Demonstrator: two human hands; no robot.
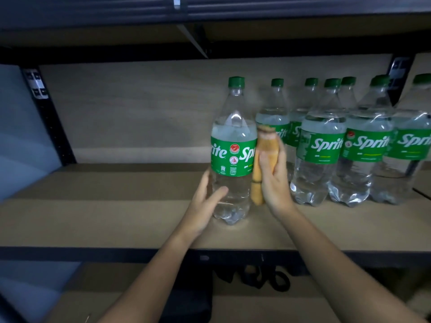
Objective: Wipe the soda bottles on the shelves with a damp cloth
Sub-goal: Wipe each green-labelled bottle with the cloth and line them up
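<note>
Front Sprite bottle [233, 157]: clear plastic, clear liquid, green cap, green wrap label with white "Sprite" lettering and two red-and-white round marks. Upright on the brown shelf board [105, 206], set apart to the left of the other bottles.

Left hand [205, 201]: thumb and fingers curled around the bottle's lower body, below the label; thumb lies across the front, fingers go round the far side, out of sight.

Right hand [272, 180]: fingers closed around a folded orange-yellow cloth [263, 159], pressed flat against the bottle's right side at label height. Cloth runs past the fingertips at the top and hangs below the palm.

Row of Sprite bottles [326, 143] stands just beyond the right hand's knuckles, same label and caps. The rightmost one is cut off by the frame edge; the back ones are mostly hidden by the front ones.

Cloth texture blurred, dampness can't be judged. Small label print unreadable. Dark items [268, 278] on the lower shelf are too dim to identify.
</note>
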